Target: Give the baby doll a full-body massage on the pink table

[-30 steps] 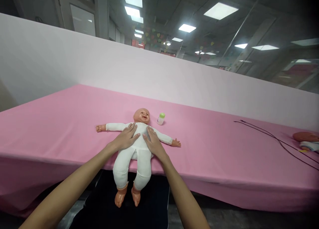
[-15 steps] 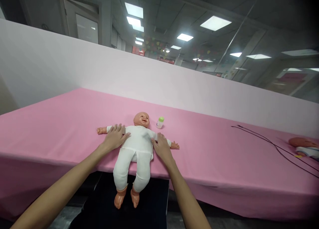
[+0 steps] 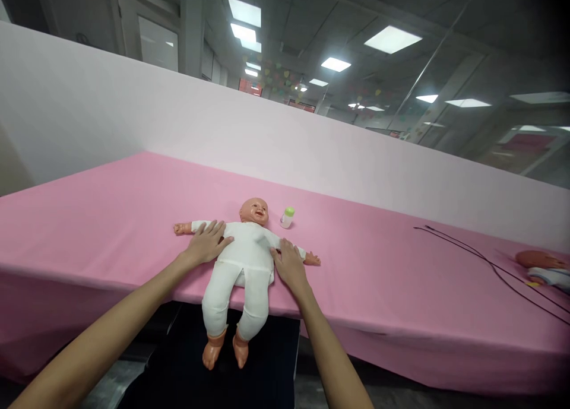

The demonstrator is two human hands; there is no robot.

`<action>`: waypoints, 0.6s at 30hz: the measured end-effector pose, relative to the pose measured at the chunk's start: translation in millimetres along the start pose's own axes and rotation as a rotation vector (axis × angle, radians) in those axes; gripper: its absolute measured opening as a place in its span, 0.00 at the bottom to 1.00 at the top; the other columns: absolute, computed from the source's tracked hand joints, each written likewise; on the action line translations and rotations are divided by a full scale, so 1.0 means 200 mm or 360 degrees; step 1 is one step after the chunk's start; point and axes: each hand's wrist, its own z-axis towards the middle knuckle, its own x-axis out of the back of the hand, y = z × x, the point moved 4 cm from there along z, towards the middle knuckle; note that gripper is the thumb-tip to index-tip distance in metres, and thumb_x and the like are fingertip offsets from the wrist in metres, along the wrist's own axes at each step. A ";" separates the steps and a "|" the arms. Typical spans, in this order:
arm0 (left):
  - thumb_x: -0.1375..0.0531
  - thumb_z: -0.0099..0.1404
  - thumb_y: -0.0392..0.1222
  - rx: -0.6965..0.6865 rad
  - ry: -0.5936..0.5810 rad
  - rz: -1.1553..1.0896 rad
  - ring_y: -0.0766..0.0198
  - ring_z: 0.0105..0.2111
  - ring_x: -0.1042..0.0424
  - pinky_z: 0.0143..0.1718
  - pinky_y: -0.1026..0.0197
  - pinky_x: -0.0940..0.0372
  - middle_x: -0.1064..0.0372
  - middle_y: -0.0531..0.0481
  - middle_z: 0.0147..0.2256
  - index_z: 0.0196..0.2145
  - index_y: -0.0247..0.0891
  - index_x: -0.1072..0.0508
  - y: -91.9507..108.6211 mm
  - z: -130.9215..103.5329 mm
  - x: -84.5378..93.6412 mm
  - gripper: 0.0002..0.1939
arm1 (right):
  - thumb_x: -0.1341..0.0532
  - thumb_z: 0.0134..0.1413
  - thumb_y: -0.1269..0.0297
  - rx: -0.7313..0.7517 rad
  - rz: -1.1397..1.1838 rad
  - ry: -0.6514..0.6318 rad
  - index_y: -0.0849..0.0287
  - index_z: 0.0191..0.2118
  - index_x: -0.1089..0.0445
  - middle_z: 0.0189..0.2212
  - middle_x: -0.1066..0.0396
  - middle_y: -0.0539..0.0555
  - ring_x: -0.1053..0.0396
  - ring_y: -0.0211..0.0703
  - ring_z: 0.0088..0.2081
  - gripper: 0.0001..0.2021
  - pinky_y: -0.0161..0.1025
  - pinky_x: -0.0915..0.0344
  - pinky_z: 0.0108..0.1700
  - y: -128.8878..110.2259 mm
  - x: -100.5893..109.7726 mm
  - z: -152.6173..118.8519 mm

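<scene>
A baby doll (image 3: 246, 249) in a white outfit lies face up on the pink-covered table (image 3: 374, 266), its arms spread and its bare feet hanging past the front edge. My left hand (image 3: 207, 241) rests flat with fingers spread at the doll's upper arm and side, on the left. On the other side, my right hand (image 3: 289, 262) lies against the doll's side and arm, its fingers stretched out and thumb apart. Neither hand is wrapped round anything. A small bottle with a green cap (image 3: 287, 217) stands just right of the doll's head.
Two thin black cables (image 3: 481, 256) run across the table at the right. Another doll (image 3: 541, 260) lies at the far right edge, partly cut off. A white partition wall (image 3: 312, 148) rises behind the table, with glass above it.
The camera view has shifted slightly. Both hands stay at the doll's sides, and the doll and bottle have not visibly moved on the table.
</scene>
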 end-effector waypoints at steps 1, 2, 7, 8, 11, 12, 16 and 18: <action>0.57 0.74 0.62 0.0020 0.0073 0.0079 0.41 0.74 0.57 0.71 0.36 0.67 0.51 0.34 0.73 0.72 0.33 0.42 -0.04 -0.02 0.02 0.39 | 0.54 0.72 0.45 -0.0003 -0.0079 0.0018 0.68 0.66 0.35 0.67 0.36 0.71 0.44 0.64 0.70 0.33 0.60 0.57 0.72 0.03 0.02 -0.01; 0.56 0.74 0.62 0.0047 0.0143 0.0148 0.39 0.74 0.56 0.71 0.35 0.67 0.50 0.34 0.73 0.71 0.34 0.41 -0.09 -0.03 0.04 0.38 | 0.55 0.73 0.46 -0.0017 -0.0143 0.0047 0.67 0.65 0.34 0.66 0.35 0.70 0.43 0.65 0.69 0.32 0.61 0.56 0.71 0.06 0.05 -0.02; 0.51 0.71 0.61 0.0330 0.0289 0.0282 0.29 0.67 0.43 0.65 0.30 0.55 0.37 0.27 0.65 0.61 0.33 0.30 -0.33 -0.10 0.21 0.34 | 0.52 0.72 0.52 -0.0409 -0.0441 0.0265 0.72 0.62 0.33 0.59 0.31 0.77 0.34 0.68 0.61 0.29 0.58 0.39 0.60 0.28 0.28 -0.07; 0.50 0.70 0.61 0.0393 0.0266 0.0275 0.29 0.63 0.38 0.63 0.31 0.49 0.31 0.27 0.60 0.55 0.34 0.26 -0.38 -0.11 0.24 0.31 | 0.51 0.70 0.51 -0.0541 -0.0514 0.0260 0.73 0.59 0.30 0.56 0.29 0.79 0.32 0.71 0.59 0.29 0.58 0.36 0.56 0.34 0.32 -0.08; 0.46 0.67 0.63 0.0517 0.0159 0.0143 0.38 0.44 0.25 0.47 0.45 0.37 0.22 0.33 0.41 0.33 0.39 0.25 -0.50 -0.14 0.30 0.24 | 0.48 0.68 0.45 -0.0793 -0.0444 0.0149 0.68 0.45 0.23 0.46 0.25 0.79 0.28 0.72 0.52 0.29 0.56 0.33 0.48 0.49 0.37 -0.11; 0.44 0.65 0.62 0.0533 0.0162 0.0060 0.43 0.38 0.25 0.41 0.50 0.37 0.23 0.36 0.36 0.30 0.40 0.27 -0.52 -0.14 0.31 0.23 | 0.48 0.66 0.42 -0.0796 -0.0306 0.0131 0.65 0.40 0.23 0.43 0.24 0.76 0.26 0.70 0.49 0.28 0.54 0.32 0.46 0.52 0.37 -0.12; 0.36 0.58 0.58 0.0453 0.0488 -0.0522 0.53 0.31 0.28 0.31 0.58 0.41 0.24 0.44 0.32 0.31 0.40 0.27 -0.50 -0.15 0.32 0.17 | 0.35 0.52 0.37 -0.0691 0.0533 0.0261 0.56 0.33 0.29 0.33 0.21 0.63 0.24 0.58 0.36 0.24 0.46 0.31 0.34 0.53 0.30 -0.11; 0.32 0.54 0.58 0.0433 0.0691 -0.0969 0.55 0.32 0.28 0.32 0.59 0.39 0.24 0.46 0.32 0.34 0.39 0.25 -0.44 -0.12 0.31 0.20 | 0.30 0.45 0.36 -0.0651 0.1065 0.0311 0.55 0.34 0.31 0.28 0.23 0.58 0.27 0.51 0.29 0.26 0.43 0.33 0.28 0.48 0.25 -0.09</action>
